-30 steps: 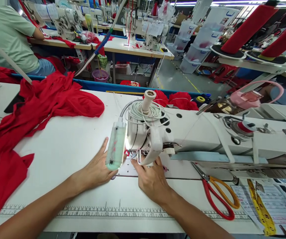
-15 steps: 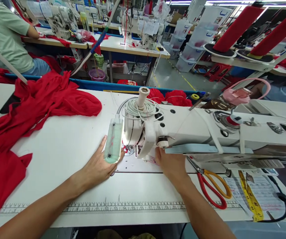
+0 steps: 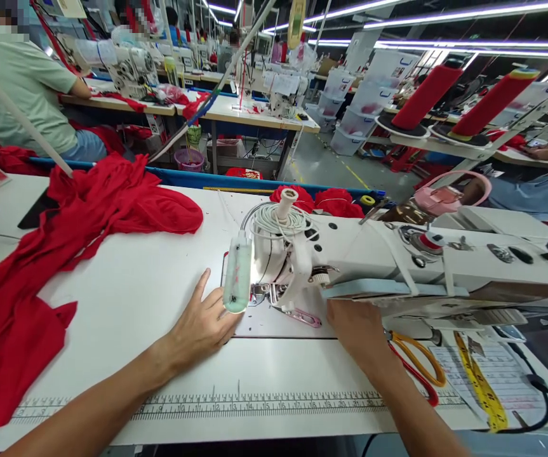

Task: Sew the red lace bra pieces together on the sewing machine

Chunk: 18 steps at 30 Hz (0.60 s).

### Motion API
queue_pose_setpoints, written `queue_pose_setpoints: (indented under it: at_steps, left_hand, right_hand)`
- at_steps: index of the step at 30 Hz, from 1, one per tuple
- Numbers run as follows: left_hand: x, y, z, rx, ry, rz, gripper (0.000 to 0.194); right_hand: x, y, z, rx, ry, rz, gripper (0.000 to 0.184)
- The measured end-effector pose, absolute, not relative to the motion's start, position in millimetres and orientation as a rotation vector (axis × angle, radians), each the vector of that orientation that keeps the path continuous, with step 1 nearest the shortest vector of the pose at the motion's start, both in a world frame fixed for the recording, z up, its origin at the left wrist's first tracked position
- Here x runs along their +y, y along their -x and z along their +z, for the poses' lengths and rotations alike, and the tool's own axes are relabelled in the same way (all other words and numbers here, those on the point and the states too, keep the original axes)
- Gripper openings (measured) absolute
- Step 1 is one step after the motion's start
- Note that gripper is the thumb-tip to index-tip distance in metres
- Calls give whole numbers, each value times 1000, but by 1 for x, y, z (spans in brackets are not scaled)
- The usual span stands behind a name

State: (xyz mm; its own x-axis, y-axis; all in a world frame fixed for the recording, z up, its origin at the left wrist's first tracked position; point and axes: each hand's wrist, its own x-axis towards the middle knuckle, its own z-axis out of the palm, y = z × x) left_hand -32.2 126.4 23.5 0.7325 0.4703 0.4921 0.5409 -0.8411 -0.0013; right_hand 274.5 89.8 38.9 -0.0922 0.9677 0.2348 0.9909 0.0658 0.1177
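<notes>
My left hand [image 3: 204, 327] lies on the white table left of the sewing machine [image 3: 350, 247]'s needle area. One digit is stretched away from the others; some fingertips are hidden behind the clear greenish lamp [image 3: 238, 276]. My right hand [image 3: 357, 320] reaches beneath the machine arm, its fingers out of sight. Between the hands, the presser foot [image 3: 268, 292] stands over the metal plate, beside a pink clip-like piece [image 3: 306, 317]. Orange-and-red-handled scissors [image 3: 419, 362] lie just right of my right wrist, their blades mostly covered.
Red fabric [image 3: 112, 203] is heaped along the table's left side. A printed ruler [image 3: 254, 404] runs along the front edge. Yellow measuring tape [image 3: 481, 384] rests on paper at right. Red thread cones [image 3: 428, 95] stand behind the machine. Another person [image 3: 21, 95] sits at far left.
My right hand has moved from beside the presser foot rightward under the machine arm, where its fingers are now hidden. My left hand stays nearly in place. The camera view has tilted up.
</notes>
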Motion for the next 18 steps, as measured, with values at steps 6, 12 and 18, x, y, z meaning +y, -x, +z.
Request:
queue_pose_setpoints:
  at_steps: [6, 12, 18]
  left_hand:
    - [127, 30, 28, -887, 2810, -732, 27]
    - [126, 29, 24, -872, 2824, -720, 24]
    - [128, 29, 24, -891, 2871, -706, 22]
  right_hand:
    - [57, -241, 47, -2323, 1674, -411, 35]
    - [60, -203, 31, -2375, 1467, -429, 31]
    - [66, -191, 29, -2475, 1479, -467, 39]
